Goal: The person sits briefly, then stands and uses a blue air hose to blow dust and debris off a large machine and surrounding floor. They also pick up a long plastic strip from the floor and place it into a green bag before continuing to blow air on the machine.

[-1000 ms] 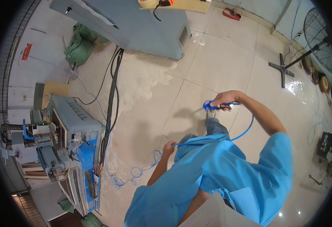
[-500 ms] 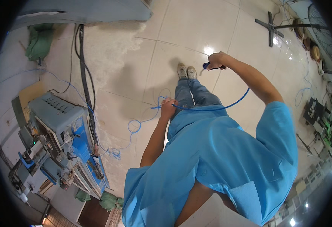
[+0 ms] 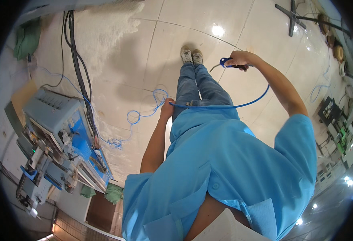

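Observation:
My right hand (image 3: 241, 59) is stretched out ahead on the right, wrapped round a blue air blow gun (image 3: 224, 61). The gun's thin metal nozzle points to the left and down toward the floor. A blue air hose (image 3: 228, 107) loops from beneath my right forearm across the front of my waist. At its left end my left hand (image 3: 167, 107) grips the hose beside my thigh, with most of the fingers hidden. Past that hand, the hose trails in loose coils (image 3: 133, 117) over the tiled floor.
A grey and blue machine (image 3: 54, 110) stands at left. Black cables (image 3: 78, 64) run over the floor beside it. Far left is a green sack (image 3: 27, 39). A fan stand's dark base (image 3: 292, 18) is at the far right, with green machinery (image 3: 341, 138) along the right.
The view has shifted, and the floor and machine now sit farther left and higher. My right hand with the blow gun has moved right, and more of the gun's blue body shows.

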{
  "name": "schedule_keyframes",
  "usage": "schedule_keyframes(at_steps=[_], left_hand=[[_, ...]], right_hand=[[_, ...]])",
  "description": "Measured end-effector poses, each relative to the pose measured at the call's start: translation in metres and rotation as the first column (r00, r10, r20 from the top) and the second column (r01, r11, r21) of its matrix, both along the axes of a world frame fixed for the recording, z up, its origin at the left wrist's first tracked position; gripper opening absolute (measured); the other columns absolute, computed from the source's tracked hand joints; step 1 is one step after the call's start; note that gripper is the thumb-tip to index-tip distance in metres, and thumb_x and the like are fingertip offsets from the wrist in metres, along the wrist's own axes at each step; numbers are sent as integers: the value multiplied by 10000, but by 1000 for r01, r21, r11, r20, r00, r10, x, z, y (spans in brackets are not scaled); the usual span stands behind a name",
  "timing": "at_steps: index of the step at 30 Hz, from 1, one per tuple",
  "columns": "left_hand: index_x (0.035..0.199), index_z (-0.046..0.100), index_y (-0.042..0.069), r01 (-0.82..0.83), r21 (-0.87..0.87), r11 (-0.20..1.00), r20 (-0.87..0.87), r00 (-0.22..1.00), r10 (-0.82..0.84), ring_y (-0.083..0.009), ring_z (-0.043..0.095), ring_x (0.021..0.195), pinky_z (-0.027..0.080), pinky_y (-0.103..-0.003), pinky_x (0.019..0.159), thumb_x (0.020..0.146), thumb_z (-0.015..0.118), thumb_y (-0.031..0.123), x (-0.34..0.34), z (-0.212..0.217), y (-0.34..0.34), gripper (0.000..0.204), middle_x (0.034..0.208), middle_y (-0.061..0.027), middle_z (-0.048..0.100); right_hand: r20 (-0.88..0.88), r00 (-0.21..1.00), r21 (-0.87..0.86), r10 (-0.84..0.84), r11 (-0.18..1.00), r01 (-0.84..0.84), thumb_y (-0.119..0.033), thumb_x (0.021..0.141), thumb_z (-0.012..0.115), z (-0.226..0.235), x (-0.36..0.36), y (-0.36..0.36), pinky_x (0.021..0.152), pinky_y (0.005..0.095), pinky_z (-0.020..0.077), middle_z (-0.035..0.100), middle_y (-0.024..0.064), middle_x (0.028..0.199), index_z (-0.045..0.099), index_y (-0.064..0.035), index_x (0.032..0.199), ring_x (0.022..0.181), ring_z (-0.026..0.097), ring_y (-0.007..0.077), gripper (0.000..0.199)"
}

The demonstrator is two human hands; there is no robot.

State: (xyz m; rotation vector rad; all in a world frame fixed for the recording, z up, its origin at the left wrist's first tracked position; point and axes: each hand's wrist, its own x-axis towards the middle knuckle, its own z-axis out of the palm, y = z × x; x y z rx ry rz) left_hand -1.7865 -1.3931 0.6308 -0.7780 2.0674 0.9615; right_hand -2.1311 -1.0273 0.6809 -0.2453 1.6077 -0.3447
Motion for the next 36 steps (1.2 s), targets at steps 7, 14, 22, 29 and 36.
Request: schedule_keyframes(at_steps=[7,14,22,29,36], left_hand=[[1206,584,146,-75,-33,997,37,996,76,-368,626,1066,486,-451,904,875,524,247,-22,-3,30,352,1102,-169,675],[1281,580,120,-438,204,875,-51,888,457,-307,574,1177,433,-391,991,896,590,448,-4,10,73,506,1256,-163,613],[1275,568,20,-930,145,338,-73,331,941,-317,535,1219,410,-401,1027,927,530,481,123,-7,153,579,1288,-194,585],[1306,527,-68,-816,209,-539,201,-504,840,-351,492,1280,388,-425,1042,970,334,565,208,-59,317,742,1346,-287,519],[1319,536,-29,-738,167,-654,103,-646,756,-384,504,1262,400,-453,1022,958,299,632,230,-67,406,790,1360,-259,524]], right_hand=[[571,785,-478,241,875,80,-516,895,614,114,-20,-43,395,297,455,562,89,502,655,13,812,412,573,173,538],[70,937,-274,342,910,-312,-428,899,652,153,-18,-155,464,291,473,594,75,556,627,-3,826,488,616,156,432],[-303,242,-132,922,211,-969,-409,898,631,148,36,-290,581,308,503,633,79,649,646,-32,873,585,640,167,379],[-73,-10,-113,997,-18,-993,-349,939,579,167,177,-364,488,302,462,574,55,588,624,-10,897,488,579,157,344],[-68,-288,-341,955,-293,-893,-325,936,582,139,362,-361,527,351,482,611,105,630,579,4,948,560,632,207,329]])
